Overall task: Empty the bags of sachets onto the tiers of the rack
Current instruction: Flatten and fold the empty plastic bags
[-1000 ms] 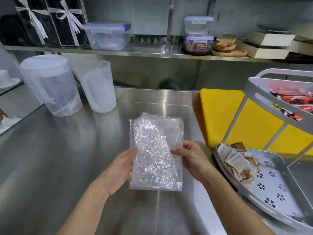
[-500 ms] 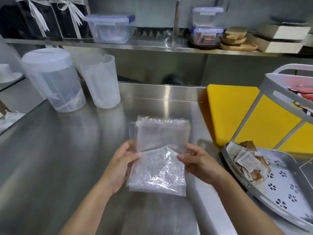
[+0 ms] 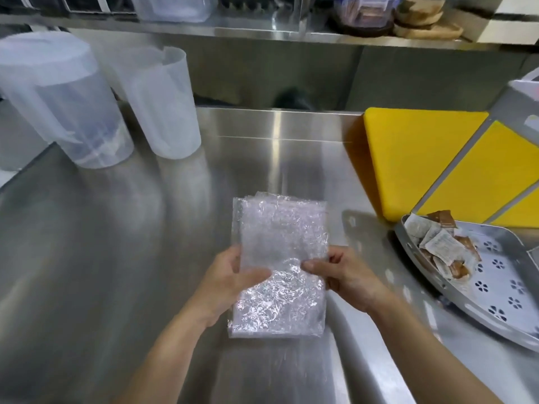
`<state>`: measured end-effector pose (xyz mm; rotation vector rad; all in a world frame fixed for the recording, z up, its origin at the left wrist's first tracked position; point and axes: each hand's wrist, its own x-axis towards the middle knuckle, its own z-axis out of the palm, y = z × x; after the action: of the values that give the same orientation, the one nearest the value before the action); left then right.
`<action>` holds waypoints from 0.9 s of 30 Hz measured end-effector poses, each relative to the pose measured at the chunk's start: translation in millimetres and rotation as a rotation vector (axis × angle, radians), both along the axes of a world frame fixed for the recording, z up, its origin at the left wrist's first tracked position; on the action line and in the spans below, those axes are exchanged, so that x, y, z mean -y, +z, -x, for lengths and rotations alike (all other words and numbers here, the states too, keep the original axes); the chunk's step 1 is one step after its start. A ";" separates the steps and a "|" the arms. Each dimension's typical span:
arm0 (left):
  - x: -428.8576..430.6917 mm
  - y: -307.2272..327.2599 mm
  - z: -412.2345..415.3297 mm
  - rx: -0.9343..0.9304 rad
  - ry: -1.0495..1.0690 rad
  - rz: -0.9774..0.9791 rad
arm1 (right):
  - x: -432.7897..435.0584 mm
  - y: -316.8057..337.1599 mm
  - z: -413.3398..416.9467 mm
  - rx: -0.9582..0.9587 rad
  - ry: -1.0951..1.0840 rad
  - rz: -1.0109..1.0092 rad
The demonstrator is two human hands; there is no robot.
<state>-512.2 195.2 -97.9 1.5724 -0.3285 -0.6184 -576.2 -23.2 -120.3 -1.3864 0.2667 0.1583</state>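
I hold a flat stack of empty, crinkled clear plastic bags over the steel counter, in the middle of the view. My left hand grips its left edge and my right hand grips its right edge, thumbs on top. At the right stands the grey rack; its lower tier holds a pile of white and brown sachets at its near corner. Only a corner of the upper tier shows at the frame's right edge.
Two translucent plastic jugs stand at the back left of the steel counter. A yellow cutting board lies behind the rack. A shelf above the counter carries containers and wooden items.
The view has tilted down and drawn closer, so the rack's upper tier is mostly out of frame. The bags are squared up again between both hands, thumbs now on top.
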 end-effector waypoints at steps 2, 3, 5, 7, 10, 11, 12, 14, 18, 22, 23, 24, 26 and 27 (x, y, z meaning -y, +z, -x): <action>5.4 -7.6 2.7 -0.025 0.026 -0.003 | -3.7 -7.5 4.9 -0.005 -0.064 0.012; 7.9 -11.0 4.0 -0.058 0.046 0.007 | -4.5 -11.3 8.6 0.009 -0.077 -0.004; 10.7 -18.3 5.5 -0.181 0.080 0.094 | -0.7 -23.2 19.9 0.030 -0.112 -0.055; 13.1 -22.3 9.0 -0.281 0.044 0.215 | 3.3 -29.9 35.9 0.065 -0.131 -0.145; 17.9 -26.7 16.4 -0.381 -0.056 0.215 | 10.4 -28.9 57.6 0.055 -0.114 -0.213; 20.1 -28.7 18.5 -0.424 -0.066 0.189 | 13.5 -27.9 63.1 0.049 -0.103 -0.214; 23.4 -28.0 21.3 -0.455 -0.074 0.165 | 16.5 -27.6 67.9 0.047 -0.094 -0.218; 32.4 -25.6 27.0 -0.490 -0.083 0.155 | 22.2 -25.2 76.7 0.051 -0.092 -0.206; 48.8 -16.8 36.2 -0.619 -0.183 0.168 | 40.5 -18.5 105.3 0.089 -0.180 0.035; 76.9 -11.3 63.9 -0.617 -0.394 -0.106 | 65.4 -6.4 145.6 0.076 -0.241 0.222; 86.9 -11.3 75.6 -0.584 -0.402 -0.156 | 70.9 -4.2 157.1 0.075 -0.251 0.247; 97.5 -12.0 88.0 -0.550 -0.388 -0.187 | 76.4 -3.5 169.1 0.071 -0.269 0.260; 119.0 -14.5 113.0 -0.498 -0.322 -0.202 | 90.3 -6.9 196.3 0.046 -0.343 0.244; 129.8 -14.9 126.0 -0.473 -0.289 -0.199 | 98.2 -8.4 211.5 0.037 -0.392 0.200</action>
<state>-638.2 65.5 -112.7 1.5212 -0.1386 -1.2519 -787.7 -121.5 -128.7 -1.5045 0.5279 -0.2241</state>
